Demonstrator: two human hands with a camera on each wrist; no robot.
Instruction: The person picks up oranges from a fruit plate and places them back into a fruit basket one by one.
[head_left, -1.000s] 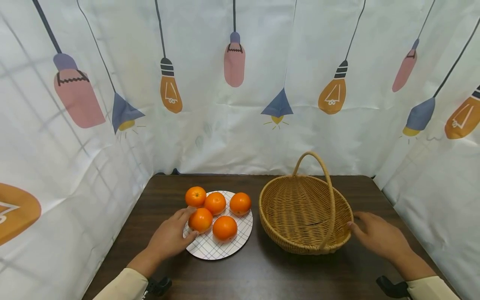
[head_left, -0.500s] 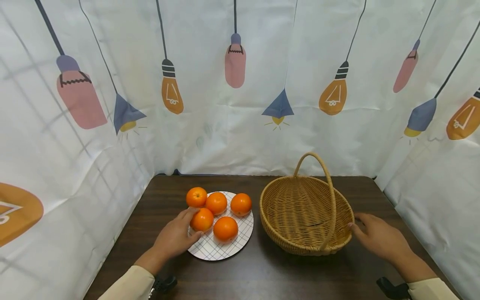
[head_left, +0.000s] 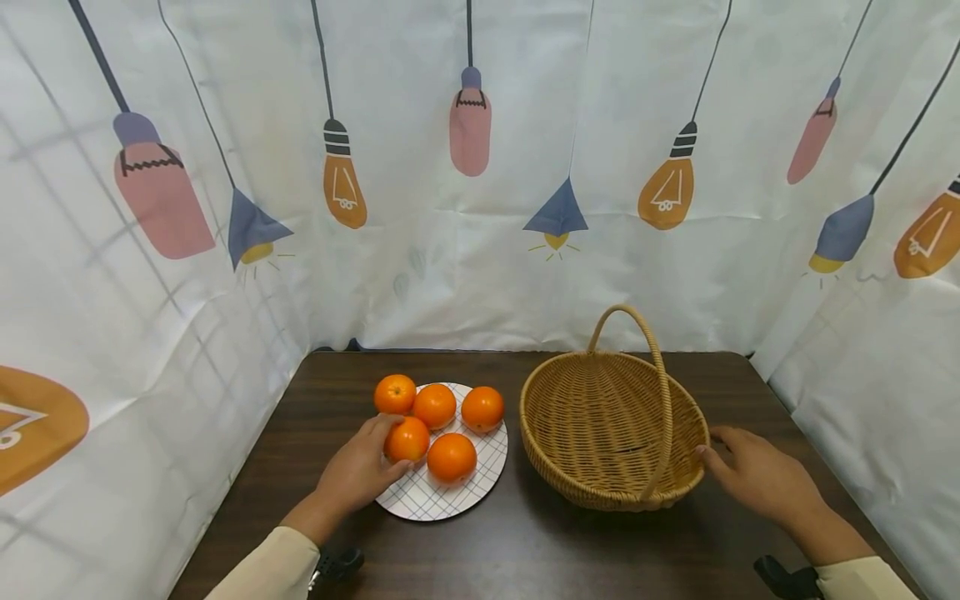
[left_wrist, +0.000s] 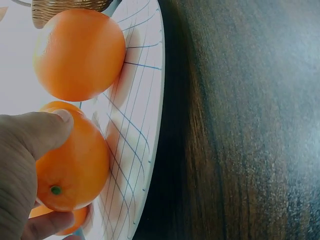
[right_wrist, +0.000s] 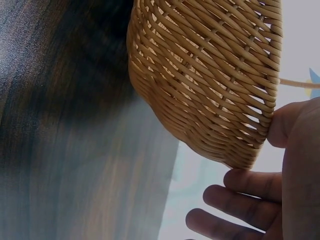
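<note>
My left hand point(head_left: 356, 471) reaches over the left side of a white plate with a grid pattern point(head_left: 487, 479). Its thumb and fingers are round an orange point(head_left: 407, 442); in the left wrist view the thumb point(left_wrist: 50, 130) presses on this orange point(left_wrist: 82, 165), whose green stem spot shows. Several more oranges point(head_left: 451, 458) sit close around it on the plate. At the right, a wicker basket point(head_left: 600, 417) with an arched handle holds nothing. My right hand point(head_left: 768, 479) holds the basket's right rim, thumb at the edge and fingers along the outer wall.
Both the plate and the basket stand on a dark wood table point(head_left: 480, 550). A white curtain point(head_left: 420, 275) printed with lamps and bulbs hangs behind and along both sides. Dark straps with small devices point(head_left: 787, 577) are on both wrists.
My left hand has shifted slightly right and its fingers have closed further round the orange, which has moved a little to the right. The right hand and basket stay put.
</note>
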